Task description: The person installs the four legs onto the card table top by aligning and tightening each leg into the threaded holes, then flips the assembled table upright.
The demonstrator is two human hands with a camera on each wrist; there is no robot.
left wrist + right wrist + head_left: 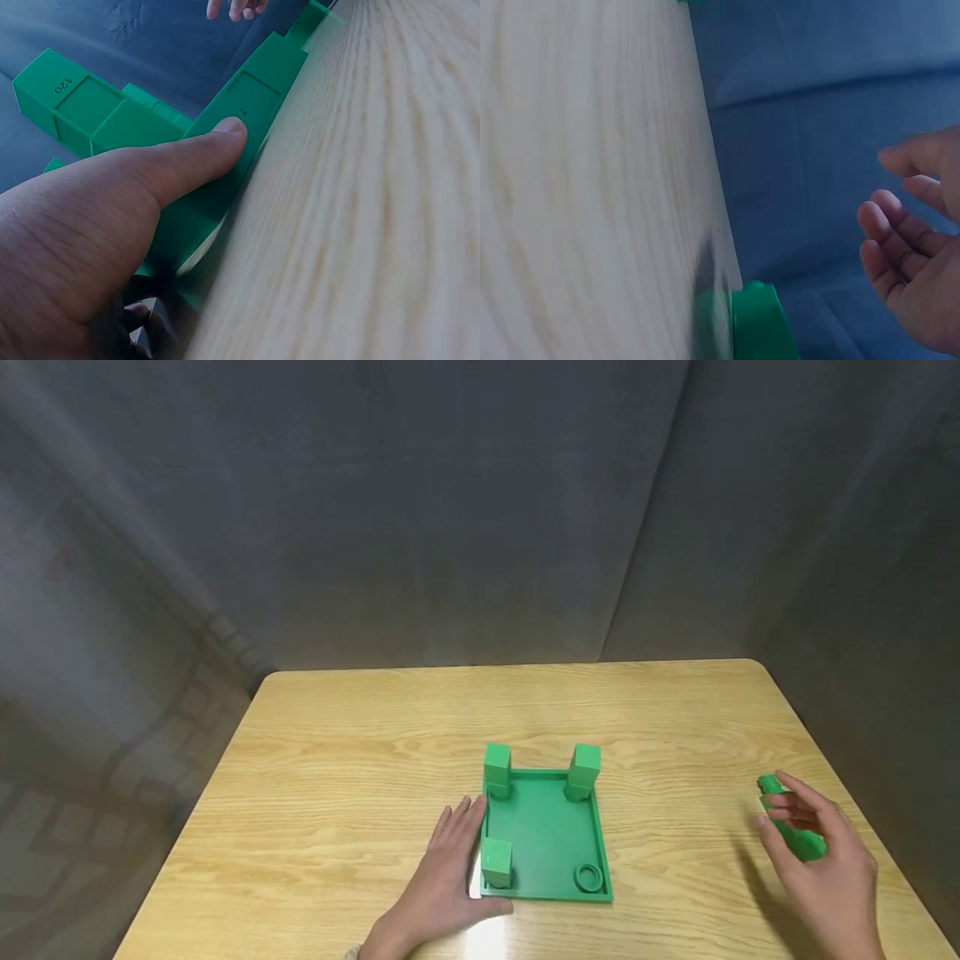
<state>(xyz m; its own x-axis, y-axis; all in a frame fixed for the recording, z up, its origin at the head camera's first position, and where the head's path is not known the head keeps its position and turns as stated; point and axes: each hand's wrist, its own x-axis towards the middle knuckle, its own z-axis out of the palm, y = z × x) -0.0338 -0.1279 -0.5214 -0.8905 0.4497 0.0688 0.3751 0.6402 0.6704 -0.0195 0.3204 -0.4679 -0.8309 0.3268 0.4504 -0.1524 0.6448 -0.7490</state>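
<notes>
Steadiness at the green tray [551, 835] matters most while the loose green block [795, 835] is fetched, I judge: the tray should stay pinned flat so its three standing posts [497, 768] do not shift, and the block should be gripped squarely by its sides. From the head view, the left hand [450, 877] lies flat on the wooden table [360, 777] against the tray's left edge, fingers straight and holding nothing, while the right hand [825, 860] hovers well to the right of the tray, fingers loosely spread over the block and seemingly not yet closed on it, though the hand hides part of the block. At the left wrist, the thumb [202, 154] presses the tray's rim [247, 105]. At the right wrist, the picture is blurred, yet the fingers [889, 240] show gently curved and apart from the block [754, 322].
</notes>
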